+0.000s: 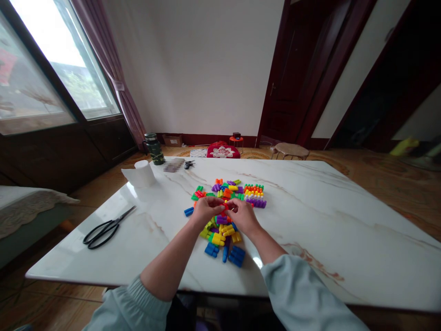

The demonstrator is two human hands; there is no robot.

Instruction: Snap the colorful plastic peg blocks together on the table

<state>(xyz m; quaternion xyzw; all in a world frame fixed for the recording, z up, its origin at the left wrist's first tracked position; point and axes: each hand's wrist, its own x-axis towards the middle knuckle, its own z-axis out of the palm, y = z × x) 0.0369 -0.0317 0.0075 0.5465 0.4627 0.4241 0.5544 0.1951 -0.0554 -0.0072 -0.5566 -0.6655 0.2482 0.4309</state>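
Note:
Over a heap of colourful plastic toy building blocks, my left hand [206, 209] and my right hand [242, 215] meet with their fingertips pinched on a small red building block [225, 209]. The fingers cover much of it, and a bit of yellow shows at its top. Nearest me in the heap lie a blue block [237, 256], a second blue block [212, 249] and a yellow block [217, 239]. Just right of the heap stands a set of joined blocks [255, 196] in rows of green, orange, yellow, white and purple.
Black-handled scissors [103, 232] lie on the left of the white marbled table [344, 230]. Farther back are a white paper roll [144, 174], a camouflage-patterned flask [154, 149] and a small bunch of keys [189, 164]. A stool [291, 149] stands beyond the far edge.

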